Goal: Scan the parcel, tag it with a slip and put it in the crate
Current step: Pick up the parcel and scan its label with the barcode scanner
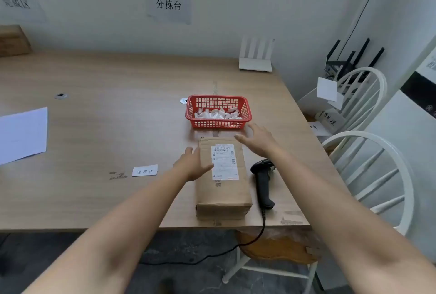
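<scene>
The brown cardboard parcel (223,183) lies flat on the wooden table (106,128), close to its near edge, with a white shipping label (224,162) facing up on its far half. The person's left hand (194,164) rests against the parcel's left side, palm turned toward the box and thumb lying over the top edge near the label; its fingers are loosely spread and grip nothing. The right hand (257,139) hovers above the parcel's far right corner, palm down, fingers spread apart and empty. Just beside the parcel on the right lies a black handheld scanner (263,181), its cable (236,244) trailing over the table edge toward the floor. Beyond the parcel sits a red mesh basket (218,124) holding a heap of small white slips (218,114). To the left of the parcel a small white card (144,171) with printed characters lies on the table, and farther left a blank sheet of paper (22,134). Two white chairs (368,176) stand at the table's right side.
</scene>
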